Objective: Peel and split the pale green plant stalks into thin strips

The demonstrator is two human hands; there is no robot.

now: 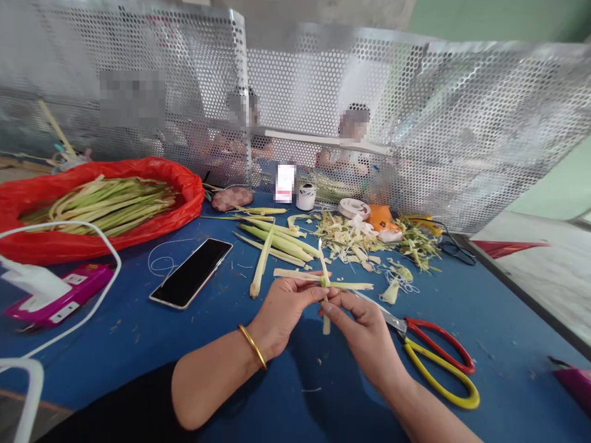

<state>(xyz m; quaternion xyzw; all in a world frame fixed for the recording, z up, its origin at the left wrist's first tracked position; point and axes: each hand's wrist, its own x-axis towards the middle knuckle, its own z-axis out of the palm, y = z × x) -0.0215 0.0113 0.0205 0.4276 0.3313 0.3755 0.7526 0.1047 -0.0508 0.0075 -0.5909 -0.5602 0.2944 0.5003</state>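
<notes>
Over the blue table (138, 332), both my hands pinch a small cross of pale green leaf strips (325, 284). My left hand (284, 311), with a gold bangle on the wrist, grips the crossing from the left with closed fingers. My right hand (362, 329) holds it from the right, thumb and fingers pressed on the strips. One strip stands upright and hangs below the hands; another runs sideways to the right.
Red-and-yellow scissors (438, 363) lie just right of my right hand. A black phone (191, 272) lies to the left, with loose leaf stalks (277, 241) and trimmings (364, 240) beyond. A red bag of leaves (99, 206) sits far left. A perforated metal screen (415, 123) closes the back; people sit behind it.
</notes>
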